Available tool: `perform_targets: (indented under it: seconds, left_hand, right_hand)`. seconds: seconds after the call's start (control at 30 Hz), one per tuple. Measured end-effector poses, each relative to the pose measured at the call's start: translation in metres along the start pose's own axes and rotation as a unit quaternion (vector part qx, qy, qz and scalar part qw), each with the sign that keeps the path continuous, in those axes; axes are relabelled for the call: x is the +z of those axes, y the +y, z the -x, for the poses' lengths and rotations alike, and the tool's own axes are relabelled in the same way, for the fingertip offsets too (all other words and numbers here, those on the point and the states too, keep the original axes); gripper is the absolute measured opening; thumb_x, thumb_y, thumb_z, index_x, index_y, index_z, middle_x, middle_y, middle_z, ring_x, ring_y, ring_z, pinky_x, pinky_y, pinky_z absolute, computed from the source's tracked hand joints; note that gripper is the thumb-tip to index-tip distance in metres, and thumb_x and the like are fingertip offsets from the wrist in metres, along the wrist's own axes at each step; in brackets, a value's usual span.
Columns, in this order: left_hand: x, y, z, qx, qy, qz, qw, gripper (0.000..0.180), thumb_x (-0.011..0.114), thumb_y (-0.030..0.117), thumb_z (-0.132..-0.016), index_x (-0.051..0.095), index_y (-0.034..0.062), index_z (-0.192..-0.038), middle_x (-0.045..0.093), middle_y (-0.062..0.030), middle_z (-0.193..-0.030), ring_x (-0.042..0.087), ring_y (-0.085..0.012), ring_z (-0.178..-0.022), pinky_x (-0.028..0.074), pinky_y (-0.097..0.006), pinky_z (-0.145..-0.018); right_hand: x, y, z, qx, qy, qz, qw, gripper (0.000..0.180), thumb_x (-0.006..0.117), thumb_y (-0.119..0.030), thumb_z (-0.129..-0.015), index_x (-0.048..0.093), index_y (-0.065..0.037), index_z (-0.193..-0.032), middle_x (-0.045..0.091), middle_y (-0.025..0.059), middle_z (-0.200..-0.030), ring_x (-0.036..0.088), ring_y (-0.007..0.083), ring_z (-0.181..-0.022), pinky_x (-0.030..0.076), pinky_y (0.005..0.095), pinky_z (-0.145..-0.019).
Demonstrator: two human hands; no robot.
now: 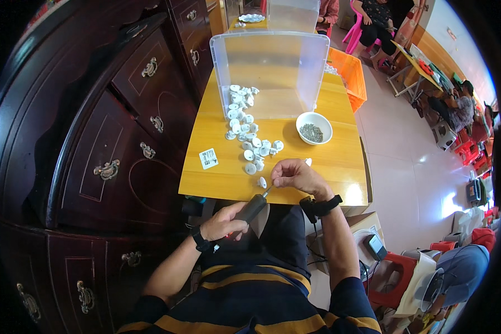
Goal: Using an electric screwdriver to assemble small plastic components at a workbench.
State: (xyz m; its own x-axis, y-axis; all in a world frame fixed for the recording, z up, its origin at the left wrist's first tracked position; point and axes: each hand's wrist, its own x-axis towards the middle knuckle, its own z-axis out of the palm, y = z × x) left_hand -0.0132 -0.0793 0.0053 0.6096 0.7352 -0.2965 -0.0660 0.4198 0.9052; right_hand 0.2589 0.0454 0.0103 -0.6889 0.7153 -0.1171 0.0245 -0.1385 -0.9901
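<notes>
My left hand (224, 222) is wrapped round a dark handheld electric screwdriver (253, 209), its thin bit pointing up and to the right over the table's front edge. At the bit's tip, the fingers of my right hand (298, 176) are pinched together; what they hold, if anything, is too small to make out. Just left of that tip a round white plastic piece (262, 182) stands by itself. Beyond it, many similar white pieces (249, 155) lie in a loose trail leading up the table. A white bowl (324, 129) of small metal screws (311, 132) sits past my right hand.
A clear plastic bin (312, 72) lies on its side on the yellow table (217, 181), its opening towards me. A printed white label (209, 158) lies at left. Dark wooden drawers (122, 139) flank the table. An orange crate (355, 83) stands at right; other people sit farther off.
</notes>
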Motion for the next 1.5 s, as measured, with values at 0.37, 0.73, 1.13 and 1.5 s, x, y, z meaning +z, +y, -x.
perform_targets:
  seconds: [0.37,0.73,1.13,1.5]
  left_hand:
    - [-0.009,-0.003,0.034,0.059,0.111,0.006,0.992,0.056,0.061,0.025,-0.089,0.043,0.0008,-0.136,0.061,-0.0062,-0.084,0.060,-0.0129,-0.067,0.051,-0.027,-0.063]
    - [-0.001,-0.005,0.037,0.029,0.098,-0.012,0.995,0.058,0.059,0.015,-0.091,0.038,0.0003,-0.143,0.060,-0.0051,-0.086,0.060,-0.0120,-0.067,0.052,-0.027,-0.063]
    - [0.023,0.010,0.013,-0.005,0.117,-0.122,0.986,0.061,0.062,0.021,-0.087,0.043,0.0010,-0.141,0.061,-0.0062,-0.085,0.061,-0.0124,-0.065,0.051,-0.028,-0.062]
    - [0.031,0.009,0.002,-0.040,0.128,-0.109,0.985,0.058,0.059,0.021,-0.086,0.045,0.0011,-0.139,0.060,-0.0066,-0.083,0.061,-0.0132,-0.065,0.051,-0.028,-0.061]
  right_hand:
    - [0.048,0.001,-0.012,-0.114,0.182,0.303,0.929,0.025,0.076,-0.013,-0.083,0.067,-0.005,-0.105,0.067,0.0107,-0.097,0.067,0.0218,-0.083,0.054,0.0330,-0.072]
    - [0.058,0.024,-0.012,-0.115,0.254,0.320,0.905,0.022,0.073,-0.005,-0.078,0.066,-0.007,-0.099,0.063,0.0146,-0.089,0.063,0.0296,-0.076,0.052,0.0372,-0.071]
    - [0.042,0.031,0.012,-0.038,0.266,0.074,0.960,0.019,0.068,-0.004,-0.092,0.066,-0.002,-0.111,0.064,-0.0024,-0.088,0.058,0.0042,-0.080,0.048,0.0204,-0.073]
    - [0.041,0.047,0.014,-0.050,0.303,0.064,0.949,0.023,0.070,-0.004,-0.089,0.070,-0.002,-0.112,0.068,0.0009,-0.093,0.063,0.0061,-0.080,0.052,0.0211,-0.072]
